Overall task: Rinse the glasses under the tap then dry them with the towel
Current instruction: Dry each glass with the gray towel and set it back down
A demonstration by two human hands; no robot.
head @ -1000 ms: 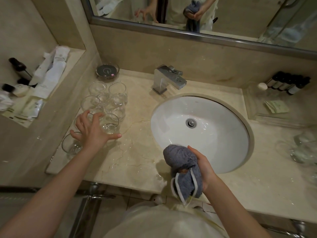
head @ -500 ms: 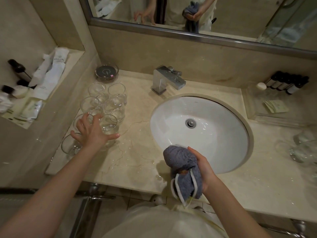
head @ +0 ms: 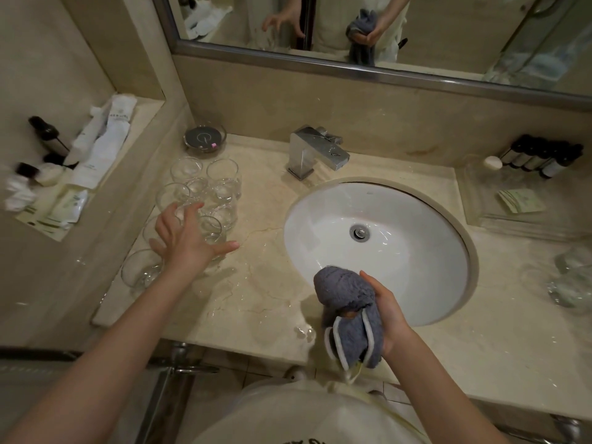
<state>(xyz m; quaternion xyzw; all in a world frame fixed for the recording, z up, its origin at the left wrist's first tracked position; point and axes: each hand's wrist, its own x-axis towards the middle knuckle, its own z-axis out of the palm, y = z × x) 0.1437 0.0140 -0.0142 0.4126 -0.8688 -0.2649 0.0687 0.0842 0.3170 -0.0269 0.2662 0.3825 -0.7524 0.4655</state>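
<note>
Several clear glasses (head: 221,187) stand clustered on the marble counter left of the white sink (head: 416,219). My left hand (head: 185,241) is spread over the nearest ones, with straight fingers and the thumb pointing toward the sink; it grips none that I can see. One glass (head: 141,270) stands just left of my wrist. My right hand (head: 390,312) holds a bunched grey towel (head: 349,312) with white edging over the sink's front rim. The chrome tap (head: 315,152) behind the sink runs no water.
Water drops lie on the counter (head: 256,293) between my hands. A small round dish (head: 205,139) sits behind the glasses. At far right are more glassware (head: 573,280), blurred, and a tray (head: 512,219) holding dark bottles. Toiletries fill the left wall niche (head: 64,174).
My left hand has opened wider over the glasses and shifted slightly toward the sink. The right hand and towel have stayed in place.
</note>
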